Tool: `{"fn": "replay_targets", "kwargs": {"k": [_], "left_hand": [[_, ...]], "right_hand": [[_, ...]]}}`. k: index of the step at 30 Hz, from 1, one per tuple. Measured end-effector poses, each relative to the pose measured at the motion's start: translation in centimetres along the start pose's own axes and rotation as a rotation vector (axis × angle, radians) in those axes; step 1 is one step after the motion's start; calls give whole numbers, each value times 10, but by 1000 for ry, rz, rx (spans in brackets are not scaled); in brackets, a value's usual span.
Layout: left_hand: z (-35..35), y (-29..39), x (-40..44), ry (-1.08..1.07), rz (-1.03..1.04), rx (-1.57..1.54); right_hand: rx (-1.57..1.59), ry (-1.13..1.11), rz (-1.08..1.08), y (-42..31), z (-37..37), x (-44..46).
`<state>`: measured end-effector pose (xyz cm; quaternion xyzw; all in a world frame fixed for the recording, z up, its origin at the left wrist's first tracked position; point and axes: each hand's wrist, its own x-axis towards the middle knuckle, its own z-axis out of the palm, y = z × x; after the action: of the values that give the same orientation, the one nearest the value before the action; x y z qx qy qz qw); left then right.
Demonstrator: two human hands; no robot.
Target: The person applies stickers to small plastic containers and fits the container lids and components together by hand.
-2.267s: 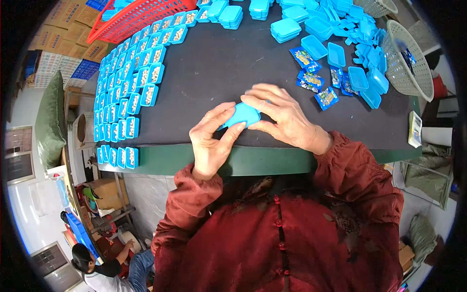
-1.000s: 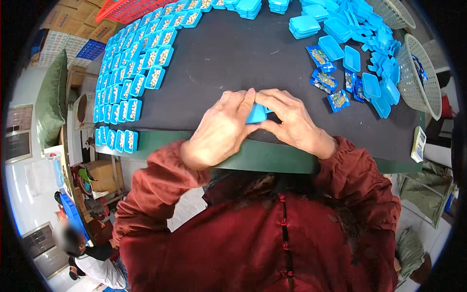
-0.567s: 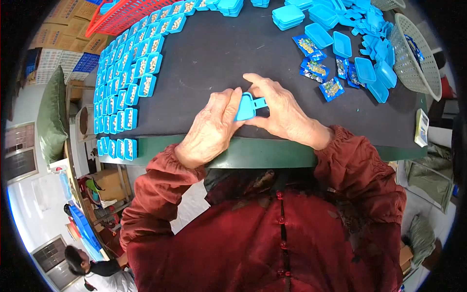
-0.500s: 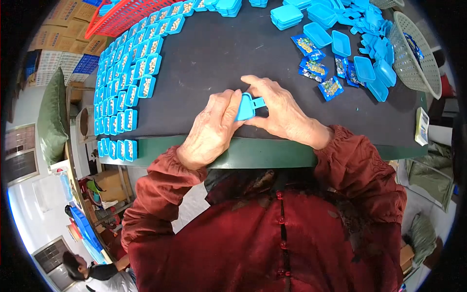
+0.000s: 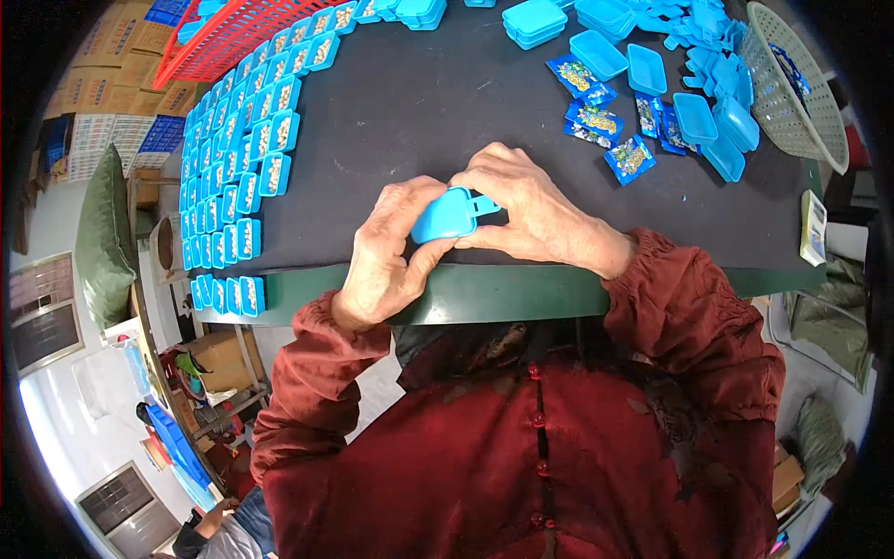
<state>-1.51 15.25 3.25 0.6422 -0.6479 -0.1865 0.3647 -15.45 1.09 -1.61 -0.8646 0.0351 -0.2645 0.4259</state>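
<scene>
Between my two hands, just above the table's near edge, is a small blue plastic box [image 5: 443, 216] with a flat, rounded face turned up and a slotted tab pointing right. My left hand [image 5: 384, 250] is closed on its left side, with the thumb at the lower edge. Fingers and thumb of my right hand [image 5: 533, 207] pinch the right end beside the tab. Whatever is inside the box is hidden. To the left stand rows of open blue boxes [image 5: 248, 238] filled with small pale pieces.
Blue printed packets [image 5: 630, 160] and unfilled blue trays [image 5: 646, 71] lie at the right, with a heap of blue parts [image 5: 698, 28] behind. A pale basket [image 5: 819, 121] stands at the right edge, a red basket [image 5: 237, 42] at the far left. Another person [image 5: 223, 533] is at lower left.
The blue box has shifted slightly left and shows more of its flat face. My left hand has opened its grip wider around it. The other person has moved lower in view.
</scene>
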Motion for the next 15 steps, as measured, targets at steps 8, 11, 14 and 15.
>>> {"fn": "replay_targets", "kwargs": {"k": [8,11,14,15], "left_hand": [[4,-4,-4,68,-126,-191],[9,-1,-6,134,-72,-53],[11,6,-6,178,-77,-25],[11,9,-6,203,-80,-10]], "right_hand": [[28,31,27,1,1,1],[62,46,43,1,1,2],[59,47,64,1,2,2],[57,46,73,1,2,2]]}}
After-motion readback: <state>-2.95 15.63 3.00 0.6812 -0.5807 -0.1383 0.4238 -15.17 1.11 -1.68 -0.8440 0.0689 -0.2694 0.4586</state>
